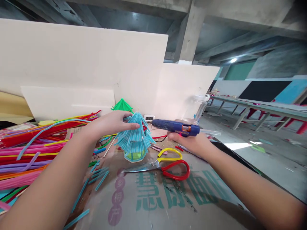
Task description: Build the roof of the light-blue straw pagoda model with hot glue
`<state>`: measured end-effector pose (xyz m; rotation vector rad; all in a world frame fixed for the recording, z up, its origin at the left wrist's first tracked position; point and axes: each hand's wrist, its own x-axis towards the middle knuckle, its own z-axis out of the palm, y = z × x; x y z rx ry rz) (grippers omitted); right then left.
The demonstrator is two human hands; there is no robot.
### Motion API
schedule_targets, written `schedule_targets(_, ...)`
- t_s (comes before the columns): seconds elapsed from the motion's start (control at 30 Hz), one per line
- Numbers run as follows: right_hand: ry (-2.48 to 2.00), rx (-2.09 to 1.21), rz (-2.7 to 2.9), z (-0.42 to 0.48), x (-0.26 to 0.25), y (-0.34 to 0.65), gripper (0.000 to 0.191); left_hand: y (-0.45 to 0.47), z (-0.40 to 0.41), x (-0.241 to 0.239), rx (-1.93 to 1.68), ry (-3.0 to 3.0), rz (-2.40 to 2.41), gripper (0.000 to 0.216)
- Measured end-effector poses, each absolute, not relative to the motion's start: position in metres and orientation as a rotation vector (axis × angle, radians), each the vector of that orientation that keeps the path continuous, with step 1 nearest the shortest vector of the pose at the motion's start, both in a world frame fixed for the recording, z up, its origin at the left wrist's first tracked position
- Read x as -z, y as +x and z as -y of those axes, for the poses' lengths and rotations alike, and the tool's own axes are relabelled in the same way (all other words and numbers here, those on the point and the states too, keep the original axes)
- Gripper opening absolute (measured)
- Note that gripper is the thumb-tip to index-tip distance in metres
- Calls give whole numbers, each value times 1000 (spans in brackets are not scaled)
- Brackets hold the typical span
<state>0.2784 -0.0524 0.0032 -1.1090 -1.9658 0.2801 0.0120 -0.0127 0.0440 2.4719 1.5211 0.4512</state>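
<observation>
A light blue tiered pagoda (pixel 137 137), layered from thin strips, stands upright on the covered table. My left hand (pixel 120 123) grips its upper part, thumb in front and the other fingers partly hidden behind it. In my right hand (pixel 184 139) is a dark blue hot glue gun (pixel 171 125), its nozzle pointing left close to the pagoda's right side. A clear glue stick (pixel 211 132) sticks out of the gun's back end. Scissors (pixel 158 164) with yellow and red handles lie just in front of the pagoda, blades toward the left.
Bundles of coloured pipe cleaners (pixel 26 156) crowd the left side. Cut blue pieces (pixel 99 175) lie nearer the front. Behind stand a green umbrella-shaped top (pixel 122 104), a small digital timer (pixel 149 118), a clear jar (pixel 198 108) and a white board (pixel 79 60).
</observation>
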Motion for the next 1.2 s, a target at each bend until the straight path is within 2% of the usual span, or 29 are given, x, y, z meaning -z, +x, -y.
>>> schedule_targets(0.1,-1063,-352,2010,56,-3,275,31,10,10,-42,-461,2487,-1535,66)
schedule_targets(0.8,-1138,-436,2141,51,11,280,24,8,7,-41,-473,2539,-1530,63)
schedule_targets(1.0,-1091,-469,2142,52,12,281,32,7,7,-40,-512,2530,-1515,64)
schedule_targets(1.2,-1143,-227,2156,56,8,280,35,6,6,-39,-530,2521,-1496,64)
